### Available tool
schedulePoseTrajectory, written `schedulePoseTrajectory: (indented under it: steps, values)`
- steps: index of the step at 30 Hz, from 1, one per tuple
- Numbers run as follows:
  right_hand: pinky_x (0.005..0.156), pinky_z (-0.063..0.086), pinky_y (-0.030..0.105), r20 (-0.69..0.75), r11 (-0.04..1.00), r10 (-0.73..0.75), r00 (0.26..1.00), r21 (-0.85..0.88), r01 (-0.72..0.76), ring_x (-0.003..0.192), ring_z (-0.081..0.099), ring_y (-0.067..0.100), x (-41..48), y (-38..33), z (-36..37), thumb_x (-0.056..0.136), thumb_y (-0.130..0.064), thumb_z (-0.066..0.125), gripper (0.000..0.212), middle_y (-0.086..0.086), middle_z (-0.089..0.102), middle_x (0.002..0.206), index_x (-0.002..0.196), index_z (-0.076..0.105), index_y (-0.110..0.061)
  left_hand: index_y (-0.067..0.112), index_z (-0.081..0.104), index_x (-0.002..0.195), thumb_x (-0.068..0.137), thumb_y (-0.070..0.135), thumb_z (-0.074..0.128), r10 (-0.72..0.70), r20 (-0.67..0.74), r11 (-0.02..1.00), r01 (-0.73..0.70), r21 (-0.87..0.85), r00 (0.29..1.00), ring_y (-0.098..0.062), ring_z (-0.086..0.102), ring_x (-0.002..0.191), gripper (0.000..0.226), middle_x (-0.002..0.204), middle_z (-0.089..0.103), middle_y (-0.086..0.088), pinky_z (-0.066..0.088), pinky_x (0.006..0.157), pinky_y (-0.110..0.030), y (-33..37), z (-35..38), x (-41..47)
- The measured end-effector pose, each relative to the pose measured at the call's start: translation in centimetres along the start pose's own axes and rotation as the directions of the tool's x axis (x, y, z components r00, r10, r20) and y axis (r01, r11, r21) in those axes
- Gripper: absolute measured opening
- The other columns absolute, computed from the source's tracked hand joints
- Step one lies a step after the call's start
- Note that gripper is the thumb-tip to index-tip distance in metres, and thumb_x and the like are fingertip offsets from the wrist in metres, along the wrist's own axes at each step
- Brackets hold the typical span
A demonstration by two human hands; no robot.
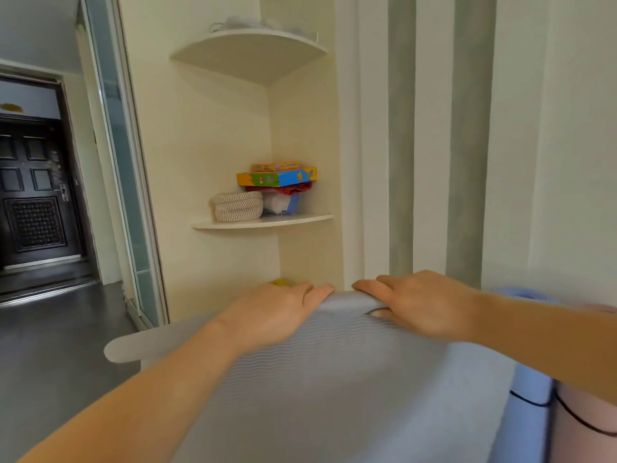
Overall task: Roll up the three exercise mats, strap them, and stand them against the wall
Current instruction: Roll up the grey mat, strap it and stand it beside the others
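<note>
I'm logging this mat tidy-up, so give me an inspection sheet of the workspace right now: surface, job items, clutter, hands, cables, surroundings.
Surface: dark floor, bare where visible.
Job's things: grey mat raised in front of the camera, unstrapped; blue mat and pink mat rolled at right, each with a black strap.
Clutter: small yellow object behind the grey mat, unclear.
Grippers: left hand and right hand both grip the grey mat's top edge.
Cables: nothing seen.
Surroundings: corner shelf with woven basket and stacked boxes; striped wall; dark door at left.
</note>
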State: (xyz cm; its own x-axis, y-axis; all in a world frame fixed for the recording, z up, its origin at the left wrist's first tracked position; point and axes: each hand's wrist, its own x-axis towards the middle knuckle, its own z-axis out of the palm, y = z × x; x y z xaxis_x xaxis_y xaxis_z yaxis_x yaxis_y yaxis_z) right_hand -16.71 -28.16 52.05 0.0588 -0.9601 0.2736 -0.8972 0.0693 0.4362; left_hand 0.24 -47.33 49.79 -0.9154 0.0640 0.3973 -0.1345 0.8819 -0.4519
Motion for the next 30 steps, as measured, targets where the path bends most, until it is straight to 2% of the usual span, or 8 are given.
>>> schedulePoseTrajectory:
  steps: [5,9,15,22,24,26,28,30]
  values:
    - [0.033,0.032,0.025,-0.301,0.995,0.044,0.953,-0.077,-0.070,0.038,0.049,0.023,-0.8,0.3,2.9,0.082,-0.032,0.034,0.037,0.003,0.057,0.069,0.110,0.048,-0.012,0.017,0.044,0.117,0.088,0.032,0.037,0.160,-0.305,0.979,-0.112,0.169,0.939,-0.023,0.052,0.037,0.034,0.068,0.060,-0.004,0.039,0.030,-0.025,0.6,0.2,1.3]
    - [0.032,0.018,0.023,-0.353,0.982,0.054,0.934,-0.149,-0.113,0.034,0.044,0.019,-0.3,0.9,3.6,0.055,-0.006,0.077,0.042,0.002,0.051,0.059,0.094,0.061,-0.009,0.018,0.045,0.112,0.089,0.043,0.034,0.159,-0.360,0.977,-0.093,0.194,0.919,-0.023,0.054,0.038,0.037,0.068,0.062,-0.002,0.039,0.031,-0.025,0.9,0.4,2.4]
    - [0.031,0.031,0.025,-0.368,0.980,-0.002,0.930,-0.186,-0.071,0.039,0.044,0.022,0.1,1.9,4.7,0.049,0.002,0.078,0.058,0.006,0.050,0.066,0.103,0.056,-0.008,0.013,0.045,0.124,0.086,0.020,0.041,0.297,-0.350,0.912,-0.155,0.380,0.888,-0.023,0.060,0.061,0.039,0.085,0.063,-0.003,0.050,0.057,-0.029,-0.1,2.1,2.5]
    - [0.037,0.015,0.021,-0.293,0.961,0.132,0.947,-0.195,-0.195,0.032,0.046,0.023,2.3,1.0,6.3,0.038,0.000,0.086,0.059,0.005,0.052,0.061,0.093,0.069,-0.008,0.023,0.061,0.100,0.077,0.011,0.048,-0.436,-0.454,0.896,0.422,-0.139,0.777,-0.023,0.058,0.070,0.029,0.091,0.059,-0.001,0.045,0.059,-0.033,7.7,3.8,2.2]
    - [0.039,0.013,0.020,-0.273,0.964,0.126,0.954,-0.193,-0.182,0.031,0.045,0.024,2.5,0.5,7.1,0.038,0.000,0.085,0.056,0.006,0.052,0.060,0.091,0.068,-0.008,0.020,0.067,0.102,0.087,0.012,0.057,-0.676,-0.085,0.643,0.529,-0.554,0.732,-0.017,0.064,0.076,0.019,0.094,0.067,0.004,0.048,0.065,-0.024,8.9,4.1,1.3]
    - [0.039,0.012,0.020,-0.260,0.967,0.120,0.958,-0.189,-0.173,0.031,0.045,0.024,2.4,0.0,7.6,0.037,0.001,0.085,0.057,0.007,0.052,0.059,0.090,0.068,-0.007,0.013,0.070,0.096,0.091,0.021,0.062,-0.685,0.316,0.075,0.495,-0.866,0.656,-0.013,0.066,0.082,0.012,0.094,0.071,-0.003,0.045,0.065,-0.013,9.5,4.3,0.6]
    - [0.039,0.003,0.019,-0.238,0.968,0.108,0.965,-0.195,-0.156,0.029,0.043,0.024,2.4,-0.8,7.8,0.034,0.003,0.084,0.059,0.007,0.051,0.058,0.090,0.068,-0.006,0.011,0.065,0.086,0.094,0.023,0.058,-0.580,0.573,-0.497,0.306,-0.812,0.580,-0.014,0.066,0.080,0.017,0.089,0.069,-0.006,0.049,0.065,-0.015,9.7,3.9,0.5]
    - [0.042,-0.002,0.019,-0.240,0.971,0.069,0.968,-0.205,-0.120,0.028,0.041,0.022,2.4,-1.7,8.0,0.032,0.004,0.082,0.062,0.006,0.050,0.057,0.092,0.067,-0.005,0.005,0.061,0.093,0.096,0.025,0.054,-0.498,0.681,-0.754,0.121,-0.646,0.537,-0.014,0.065,0.084,0.021,0.089,0.067,-0.007,0.052,0.070,-0.021,9.3,4.2,0.8]
